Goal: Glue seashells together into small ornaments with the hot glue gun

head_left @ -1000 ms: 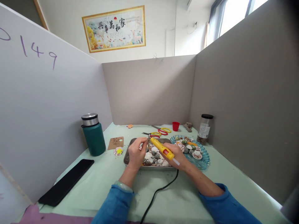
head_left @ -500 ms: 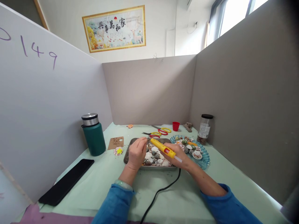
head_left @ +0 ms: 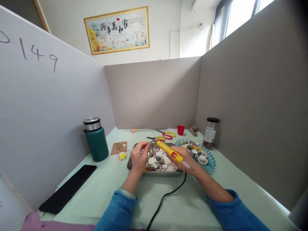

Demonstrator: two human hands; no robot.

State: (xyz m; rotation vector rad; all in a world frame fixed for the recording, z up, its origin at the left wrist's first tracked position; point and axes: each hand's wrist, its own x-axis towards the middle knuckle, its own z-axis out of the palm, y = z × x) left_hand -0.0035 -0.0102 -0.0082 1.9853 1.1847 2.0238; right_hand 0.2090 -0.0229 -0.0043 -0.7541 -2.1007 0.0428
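Observation:
In my right hand point(head_left: 185, 158) is a yellow hot glue gun point(head_left: 169, 151), its nozzle end pointing up and left and a clear glue stick showing at its rear. A black cord point(head_left: 166, 195) runs from below that hand toward the front edge. My left hand point(head_left: 140, 157) is closed in a pinch just left of the nozzle; whatever sits between its fingertips is too small to make out. Both hands are above a metal tray point(head_left: 163, 174) of seashells point(head_left: 158, 160), mostly white and grey-striped.
Right of the tray stands a blue scalloped plate point(head_left: 211, 163) with more shells. Scissors point(head_left: 158, 138), a red cup point(head_left: 181, 130) and a black-lidded jar point(head_left: 210, 133) are behind. At left are a green bottle point(head_left: 96, 144), a black phone-like slab point(head_left: 69, 187), a brown card point(head_left: 119, 148) and a shell-edged yellow flower point(head_left: 122, 156).
The glue gun has moved slightly right, away from my left hand. My left hand has shifted a little left and turned, its fingertips still pinched.

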